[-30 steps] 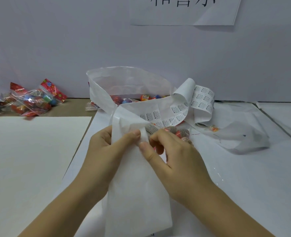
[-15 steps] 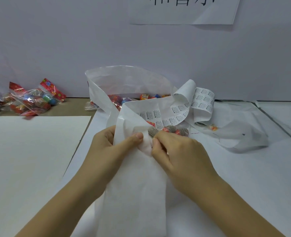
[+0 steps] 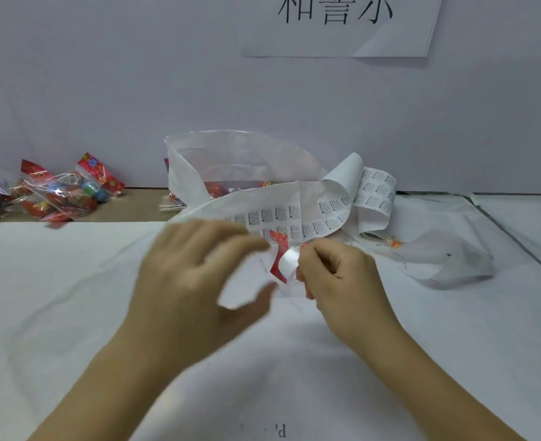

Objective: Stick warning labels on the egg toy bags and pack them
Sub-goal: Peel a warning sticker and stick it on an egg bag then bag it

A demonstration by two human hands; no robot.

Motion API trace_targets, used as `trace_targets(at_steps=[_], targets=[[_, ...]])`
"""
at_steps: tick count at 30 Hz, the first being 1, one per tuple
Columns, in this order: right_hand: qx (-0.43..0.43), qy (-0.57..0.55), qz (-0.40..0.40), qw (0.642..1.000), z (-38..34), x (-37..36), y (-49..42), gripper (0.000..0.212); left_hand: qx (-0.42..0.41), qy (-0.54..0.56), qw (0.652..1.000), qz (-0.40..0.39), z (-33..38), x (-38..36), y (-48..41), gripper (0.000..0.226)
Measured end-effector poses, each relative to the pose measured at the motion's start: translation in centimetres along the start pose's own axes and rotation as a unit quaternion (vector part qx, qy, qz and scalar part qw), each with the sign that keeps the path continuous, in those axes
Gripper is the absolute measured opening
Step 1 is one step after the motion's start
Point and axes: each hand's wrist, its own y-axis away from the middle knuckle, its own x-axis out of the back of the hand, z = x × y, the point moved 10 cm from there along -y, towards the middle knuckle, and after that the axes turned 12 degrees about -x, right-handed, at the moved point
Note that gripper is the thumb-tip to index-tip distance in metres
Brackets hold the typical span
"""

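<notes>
White label (image 3: 287, 261) pinched in right hand (image 3: 336, 280), left hand (image 3: 196, 281) blurred, fingers apart, empty.

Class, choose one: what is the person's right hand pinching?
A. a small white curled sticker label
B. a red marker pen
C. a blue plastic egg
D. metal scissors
A: the right hand pinches a small white curled sticker label, just below the long white sheet of printed warning labels.
</notes>
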Motion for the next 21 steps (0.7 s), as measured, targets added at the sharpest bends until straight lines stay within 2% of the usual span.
trace_targets(at_steps=[3,8,10,11,12,13,14,15,16,17,19,21], targets=[[0.001,-0.021,-0.026,0.999,-0.5,-0.4,0.5,0.034,-0.039,0.026,0.999,-0.025,2.2,-1.5,0.1,0.024],[-0.008,-0.029,-0.079,0.996,-0.7,-1.4,1.0,0.03,-0.036,0.027,0.999,0.017,1.7,-1.0,0.3,0.018],[-0.073,-0.146,-0.117,0.98,0.1,-1.9,0.7,0.032,0.027,0.079,0.996,0.034,0.9,-0.8,0.4,0.018],[-0.11,-0.218,-0.137,0.96,0.4,-2.1,0.5,0.032,0.108,0.142,0.982,0.056,-0.4,-0.7,0.7,0.014],[-0.13,-0.271,-0.153,0.941,0.5,-2.2,0.4,0.034,0.213,0.235,0.945,0.081,-2.0,-1.1,1.4,0.012],[-0.133,-0.292,-0.162,0.933,0.4,-2.1,0.3,0.033,0.312,0.346,0.879,0.104,-3.1,-2.3,2.4,0.011],[-0.129,-0.289,-0.168,0.934,0.3,-2.1,0.2,0.031,0.388,0.445,0.799,0.117,-3.6,-3.8,3.2,0.013],[-0.121,-0.276,-0.173,0.938,0.2,-2.2,0.3,0.026,0.431,0.503,0.741,0.115,-3.6,-4.9,3.7,0.017],[-0.113,-0.265,-0.179,0.941,0.1,-2.4,0.5,0.02,0.451,0.527,0.712,0.106,-3.6,-5.6,4.0,0.022],[-0.106,-0.261,-0.182,0.942,0.0,-2.6,0.7,0.013,0.458,0.541,0.699,0.096,-3.4,-5.9,4.0,0.025],[-0.104,-0.279,-0.177,0.938,0.1,-2.7,0.8,0.003,0.453,0.556,0.692,0.082,-3.0,-6.1,3.8,0.028],[-0.102,-0.299,-0.164,0.934,0.1,-2.3,0.7,0.003,0.447,0.562,0.693,0.074,-2.7,-6.4,3.8,0.028]])
